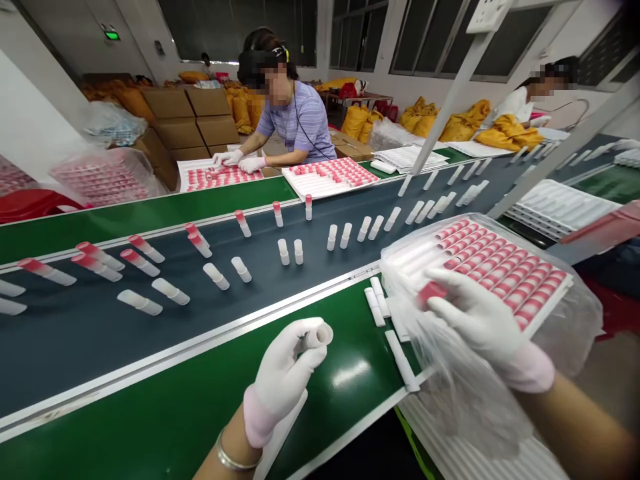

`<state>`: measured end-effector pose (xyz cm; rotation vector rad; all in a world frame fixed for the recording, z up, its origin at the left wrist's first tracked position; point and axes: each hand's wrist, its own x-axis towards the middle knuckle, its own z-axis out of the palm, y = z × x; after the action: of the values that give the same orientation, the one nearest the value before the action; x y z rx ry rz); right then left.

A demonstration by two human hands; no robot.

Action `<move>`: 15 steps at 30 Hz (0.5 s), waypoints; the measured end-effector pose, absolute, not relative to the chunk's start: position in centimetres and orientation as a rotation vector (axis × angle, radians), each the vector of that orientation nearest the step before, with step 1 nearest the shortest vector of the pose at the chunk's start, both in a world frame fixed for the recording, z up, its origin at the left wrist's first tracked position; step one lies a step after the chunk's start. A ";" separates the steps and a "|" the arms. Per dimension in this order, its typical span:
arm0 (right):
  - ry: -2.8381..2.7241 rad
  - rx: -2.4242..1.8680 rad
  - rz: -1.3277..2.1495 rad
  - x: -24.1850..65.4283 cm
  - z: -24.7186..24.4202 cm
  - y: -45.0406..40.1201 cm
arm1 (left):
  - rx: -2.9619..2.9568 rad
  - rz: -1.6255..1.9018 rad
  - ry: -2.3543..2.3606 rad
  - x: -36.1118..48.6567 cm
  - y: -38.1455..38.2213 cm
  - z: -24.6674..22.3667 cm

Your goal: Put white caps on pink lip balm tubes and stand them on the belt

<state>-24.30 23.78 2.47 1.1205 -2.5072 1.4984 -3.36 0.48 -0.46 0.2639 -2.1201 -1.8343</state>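
My left hand, in a white glove, is closed around a white tube above the green work surface; the tube's open end shows. In my gloved right hand, a pinkish-red cap is pinched between thumb and fingers, slightly blurred. That hand hovers over the near side of a white tray, which holds rows of pink-and-white caps and sits in clear plastic wrapping. Between my hands lie several white tubes on the green surface.
A dark conveyor belt carries upright white tubes, some pink-topped. Across it, a person in white gloves works at a tray of pink pieces. A slanted metal post rises at right. Cardboard boxes are stacked behind.
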 end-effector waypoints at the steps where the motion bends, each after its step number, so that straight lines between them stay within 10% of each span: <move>1: -2.461 1.226 1.719 -22.2 3.1 21.6 | 0.264 -1.822 -2.142 -3.3 0.3 -0.4; 5: -2.142 1.614 2.093 -16.2 4.8 14.8 | 0.207 -1.704 -2.252 -2.5 -1.0 0.0; 15: -2.204 1.950 1.689 -13.4 7.6 10.8 | 0.133 -1.571 -2.196 -0.2 -3.9 0.2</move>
<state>-13.38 10.85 7.59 1.9505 -2.2040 1.6894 -0.22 -3.86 0.18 0.1325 -2.1956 -1.5711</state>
